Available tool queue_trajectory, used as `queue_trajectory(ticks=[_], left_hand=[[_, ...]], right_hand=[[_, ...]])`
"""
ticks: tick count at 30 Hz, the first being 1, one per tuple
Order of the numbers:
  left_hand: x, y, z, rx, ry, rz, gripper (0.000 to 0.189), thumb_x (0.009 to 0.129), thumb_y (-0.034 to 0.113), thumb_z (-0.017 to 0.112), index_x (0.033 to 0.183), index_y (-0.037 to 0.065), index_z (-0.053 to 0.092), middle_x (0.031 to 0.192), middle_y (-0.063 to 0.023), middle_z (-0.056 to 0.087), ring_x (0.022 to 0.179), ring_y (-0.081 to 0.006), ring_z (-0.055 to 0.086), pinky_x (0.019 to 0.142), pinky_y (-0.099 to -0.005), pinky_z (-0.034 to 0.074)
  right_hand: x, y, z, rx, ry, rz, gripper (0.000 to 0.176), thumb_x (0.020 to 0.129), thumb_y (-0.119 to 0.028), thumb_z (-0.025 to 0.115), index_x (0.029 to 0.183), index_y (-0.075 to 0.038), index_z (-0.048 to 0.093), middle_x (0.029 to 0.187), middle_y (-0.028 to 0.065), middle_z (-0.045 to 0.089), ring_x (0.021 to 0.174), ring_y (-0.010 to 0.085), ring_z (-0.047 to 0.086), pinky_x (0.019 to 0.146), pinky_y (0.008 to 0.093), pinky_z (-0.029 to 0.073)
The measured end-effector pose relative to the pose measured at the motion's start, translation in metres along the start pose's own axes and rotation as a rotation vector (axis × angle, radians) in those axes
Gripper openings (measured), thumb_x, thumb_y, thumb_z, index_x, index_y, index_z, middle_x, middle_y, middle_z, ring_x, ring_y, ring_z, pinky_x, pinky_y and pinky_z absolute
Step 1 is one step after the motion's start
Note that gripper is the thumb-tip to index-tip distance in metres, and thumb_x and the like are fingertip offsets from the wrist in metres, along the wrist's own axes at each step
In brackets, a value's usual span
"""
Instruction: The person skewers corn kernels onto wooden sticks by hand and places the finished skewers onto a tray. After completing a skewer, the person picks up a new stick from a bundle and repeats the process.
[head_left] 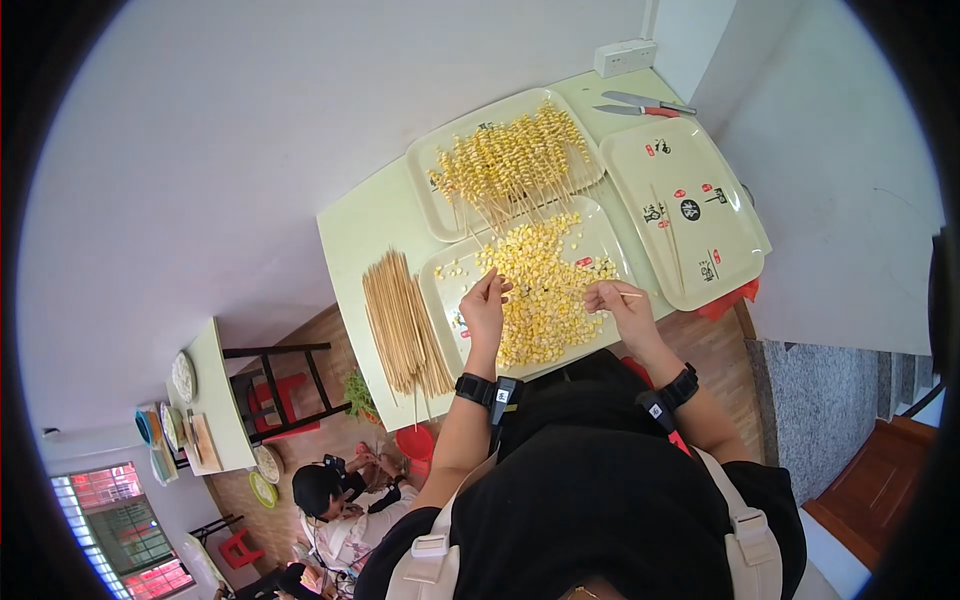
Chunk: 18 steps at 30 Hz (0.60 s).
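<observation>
My left hand (484, 308) is over the left part of a tray (437, 312) of loose yellow corn kernels (540, 325), its fingers pinched together; what they hold is too small to make out. On the tray's right side, my right hand (622, 305) is closed on a thin wooden skewer (630, 294), whose end sticks out to the right. Skewers threaded with kernels (520, 150) lie in rows on the tray (425, 200) behind. Left of the kernels lies a bundle of bare skewers (395, 320).
At the right is a third tray (690, 250) with a bare skewer on it. Two knives (645, 105) lie at the table's back corner. A seated person (345, 510), a red bucket (414, 442) and a plant (360, 395) are at the lower left.
</observation>
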<state>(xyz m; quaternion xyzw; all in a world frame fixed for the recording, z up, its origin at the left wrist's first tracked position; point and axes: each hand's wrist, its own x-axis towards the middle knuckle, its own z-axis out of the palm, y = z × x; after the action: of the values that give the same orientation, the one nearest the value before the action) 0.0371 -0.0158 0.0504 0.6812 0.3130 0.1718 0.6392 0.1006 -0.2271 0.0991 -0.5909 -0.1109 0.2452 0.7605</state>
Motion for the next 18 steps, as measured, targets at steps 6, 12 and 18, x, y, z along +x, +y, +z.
queue_trajectory(ticks=[6, 12, 18], left_hand=[[-0.001, -0.014, 0.004, 0.026, -0.034, 0.007, 0.026, 0.083, 0.007, 0.049, 0.104, -0.007, 0.051, 0.085, -0.0119, 0.060, 0.073, -0.0169, 0.061, 0.055, -0.0212, 0.048], [0.001, -0.002, 0.014, 0.073, -0.091, -0.009, 0.026, 0.082, 0.008, 0.050, 0.103, -0.006, 0.052, 0.086, -0.0110, 0.060, 0.072, -0.0155, 0.061, 0.054, -0.0206, 0.047], [0.016, -0.032, 0.000, 0.362, 0.010, 0.158, 0.022, 0.076, 0.015, 0.058, 0.094, 0.002, 0.058, 0.086, -0.0103, 0.058, 0.077, -0.0174, 0.057, 0.063, -0.0284, 0.046]], right_hand=[[0.002, 0.004, 0.000, 0.042, 0.037, 0.082, 0.030, 0.087, -0.021, 0.044, 0.091, 0.006, 0.055, 0.077, 0.0103, 0.058, 0.068, 0.0139, 0.055, 0.066, 0.0257, 0.047], [0.005, 0.010, -0.006, 0.130, 0.120, 0.173, 0.031, 0.087, -0.023, 0.043, 0.089, 0.005, 0.055, 0.076, 0.0098, 0.058, 0.067, 0.0134, 0.055, 0.065, 0.0256, 0.047], [0.006, 0.021, -0.040, 0.330, 0.343, 0.218, 0.029, 0.087, -0.024, 0.044, 0.087, 0.003, 0.054, 0.074, 0.0093, 0.057, 0.063, 0.0139, 0.054, 0.061, 0.0250, 0.046]])
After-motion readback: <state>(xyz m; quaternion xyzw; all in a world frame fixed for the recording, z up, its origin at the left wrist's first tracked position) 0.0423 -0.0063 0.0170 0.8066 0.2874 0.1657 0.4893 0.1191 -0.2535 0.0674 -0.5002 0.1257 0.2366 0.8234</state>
